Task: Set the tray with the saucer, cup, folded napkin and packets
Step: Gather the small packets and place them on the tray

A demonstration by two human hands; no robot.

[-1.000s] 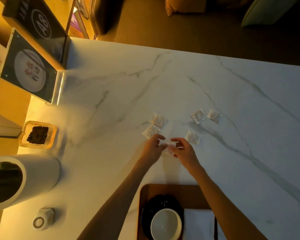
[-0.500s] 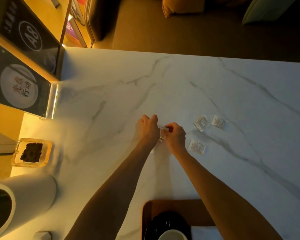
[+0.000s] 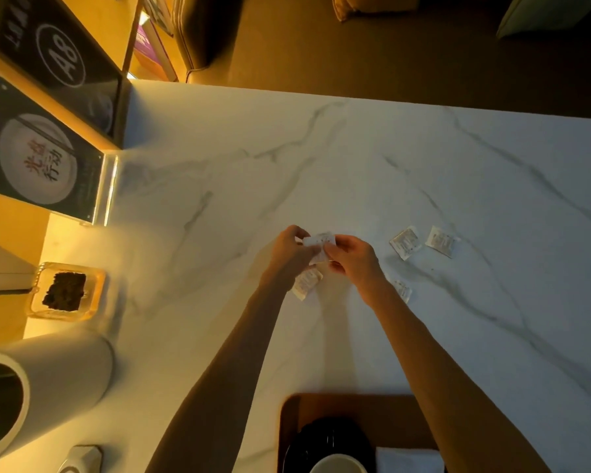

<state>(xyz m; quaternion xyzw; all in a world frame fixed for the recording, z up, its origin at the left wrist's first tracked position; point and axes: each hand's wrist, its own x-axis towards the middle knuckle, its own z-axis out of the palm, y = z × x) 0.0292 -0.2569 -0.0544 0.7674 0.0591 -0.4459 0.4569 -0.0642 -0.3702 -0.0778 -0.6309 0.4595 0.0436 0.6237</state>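
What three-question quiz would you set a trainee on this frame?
1. True or false: the folded napkin already lies on the wooden tray.
2. What do the left hand and right hand pinch between them? A spoon; B packet; C lid.
3. Fill in: the white cup stands on the black ____.
Key: 1 true; 2 B; 3 saucer.
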